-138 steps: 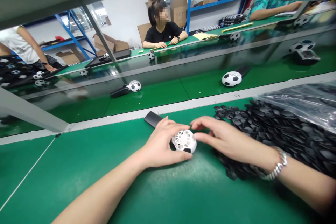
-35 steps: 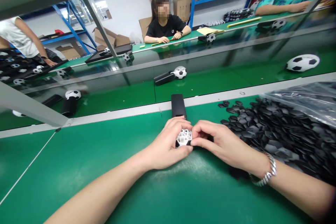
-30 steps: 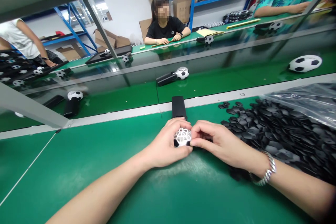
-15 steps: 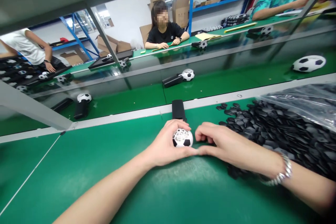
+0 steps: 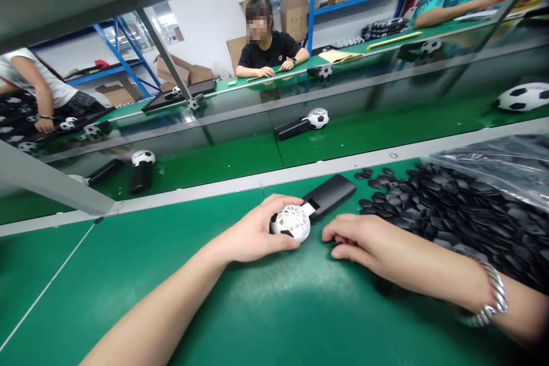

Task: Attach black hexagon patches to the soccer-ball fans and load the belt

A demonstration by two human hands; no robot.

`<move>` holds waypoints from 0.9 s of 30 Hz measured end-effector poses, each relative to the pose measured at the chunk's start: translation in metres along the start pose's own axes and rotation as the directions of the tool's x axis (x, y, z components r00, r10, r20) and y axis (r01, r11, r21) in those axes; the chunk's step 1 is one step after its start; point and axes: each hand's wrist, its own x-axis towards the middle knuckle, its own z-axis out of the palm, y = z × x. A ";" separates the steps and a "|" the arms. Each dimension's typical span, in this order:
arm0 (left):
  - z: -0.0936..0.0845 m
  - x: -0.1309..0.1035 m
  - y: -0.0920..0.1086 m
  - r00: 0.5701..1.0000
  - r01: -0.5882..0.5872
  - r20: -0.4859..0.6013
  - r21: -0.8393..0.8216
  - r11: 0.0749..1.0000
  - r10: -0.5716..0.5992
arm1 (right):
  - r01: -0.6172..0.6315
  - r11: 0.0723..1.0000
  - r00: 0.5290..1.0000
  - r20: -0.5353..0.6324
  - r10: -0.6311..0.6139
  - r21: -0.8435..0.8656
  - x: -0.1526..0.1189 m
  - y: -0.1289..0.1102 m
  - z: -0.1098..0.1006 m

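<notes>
My left hand (image 5: 261, 229) is closed around the white soccer-ball head (image 5: 293, 223) of a handheld device, thumb in front and fingers over the back. Black patches dot the ball's side, and its top is an open lattice. From the head, a black handle (image 5: 330, 197) points back and to the right over the green table. Just right of the ball, apart from it, my right hand (image 5: 360, 240) has its fingers curled in a pinch. Something dark shows between those fingertips, too small to make out. Beyond that hand lies a heap of small black plates (image 5: 446, 200).
Clear plastic bag (image 5: 506, 166) covers part of the heap. Behind a pale metal rail (image 5: 214, 189), a green belt carries a ball-headed device (image 5: 318, 118), another (image 5: 143, 159) and a large ball-patterned piece (image 5: 521, 97). A slanted post (image 5: 55, 177) stands left. Co-workers sit opposite.
The device has turned in my left hand: its handle swung from pointing straight back to back-right, and the lattice shows more. My hands have moved apart. Pieces on the belt shifted right.
</notes>
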 end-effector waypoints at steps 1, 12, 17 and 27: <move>-0.001 0.000 0.000 1.000 0.001 0.020 -0.010 1.000 -0.001 | 0.033 0.999 0.999 -0.011 -0.033 0.022 0.000 -0.001 -0.002; 0.004 0.002 0.002 0.999 -0.024 0.033 0.045 0.999 0.023 | 0.171 0.984 0.968 -0.192 -0.159 0.047 0.007 -0.005 0.005; 0.009 0.001 0.006 0.999 -0.013 -0.038 0.127 0.992 0.018 | 0.263 0.962 0.925 -0.303 -0.228 0.078 0.012 -0.003 0.010; 0.029 0.007 -0.001 0.962 -0.037 -0.266 0.116 0.993 0.067 | 0.319 0.948 0.877 -0.385 -0.288 0.019 0.023 -0.001 0.017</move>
